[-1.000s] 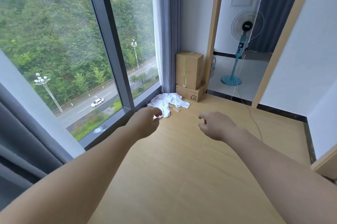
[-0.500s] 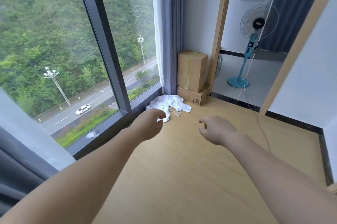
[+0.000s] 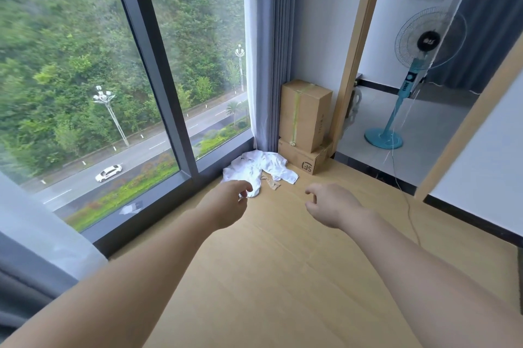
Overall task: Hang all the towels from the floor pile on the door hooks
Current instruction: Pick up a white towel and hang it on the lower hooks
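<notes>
Wood floor point(image 3: 283, 277) by window point(image 3: 152, 44), crumpled white towel pile point(image 3: 263, 166) at 12 o'clock, long axis roughly 9-to-3, left hand point(image 3: 226, 206) and right hand point(image 3: 331, 204) loosely curled, empty.

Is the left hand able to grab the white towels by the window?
Probably yes. The left hand reaches out empty toward the white towel pile, with only bare wooden floor in front of it. The cardboard boxes stand behind the pile, out of the way.
</notes>
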Available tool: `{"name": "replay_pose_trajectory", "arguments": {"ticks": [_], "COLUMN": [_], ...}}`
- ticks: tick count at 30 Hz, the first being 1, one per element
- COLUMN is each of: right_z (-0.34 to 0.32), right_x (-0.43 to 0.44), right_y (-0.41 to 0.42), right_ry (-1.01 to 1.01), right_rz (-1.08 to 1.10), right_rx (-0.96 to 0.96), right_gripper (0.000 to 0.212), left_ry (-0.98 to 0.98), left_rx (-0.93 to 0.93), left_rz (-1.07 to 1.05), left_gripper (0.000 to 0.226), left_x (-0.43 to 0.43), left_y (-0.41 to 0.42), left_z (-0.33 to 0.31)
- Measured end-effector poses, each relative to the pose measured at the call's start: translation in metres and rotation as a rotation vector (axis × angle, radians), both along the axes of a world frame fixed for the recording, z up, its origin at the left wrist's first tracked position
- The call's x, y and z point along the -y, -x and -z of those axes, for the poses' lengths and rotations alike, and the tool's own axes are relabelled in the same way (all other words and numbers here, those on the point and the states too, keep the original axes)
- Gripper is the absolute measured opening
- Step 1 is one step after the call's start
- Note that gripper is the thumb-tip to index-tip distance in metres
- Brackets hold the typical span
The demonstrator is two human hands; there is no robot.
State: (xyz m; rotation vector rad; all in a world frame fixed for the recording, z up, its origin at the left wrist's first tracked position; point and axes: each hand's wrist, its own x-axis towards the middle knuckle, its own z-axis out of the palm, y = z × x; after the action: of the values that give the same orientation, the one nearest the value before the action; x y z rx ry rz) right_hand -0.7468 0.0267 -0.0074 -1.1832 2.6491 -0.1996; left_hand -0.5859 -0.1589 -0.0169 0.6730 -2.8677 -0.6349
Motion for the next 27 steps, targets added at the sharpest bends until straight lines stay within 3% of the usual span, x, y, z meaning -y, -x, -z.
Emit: {"name": "replay_pose_trajectory", "arguments": {"ticks": [27], "right_z": [0.049], "right_x": [0.238], "right_y": [0.238], "right_ry": [-0.019], "right_rz": [0.092], "right_rx": [0.059], "right_gripper": [0.026], "left_ry": [-0.107], "left_rx": [0.088], "left_rz": [0.033], "left_gripper": [0.026], "left_x": [0.250], "left_y": [0.260], "left_z": [0.046]}}
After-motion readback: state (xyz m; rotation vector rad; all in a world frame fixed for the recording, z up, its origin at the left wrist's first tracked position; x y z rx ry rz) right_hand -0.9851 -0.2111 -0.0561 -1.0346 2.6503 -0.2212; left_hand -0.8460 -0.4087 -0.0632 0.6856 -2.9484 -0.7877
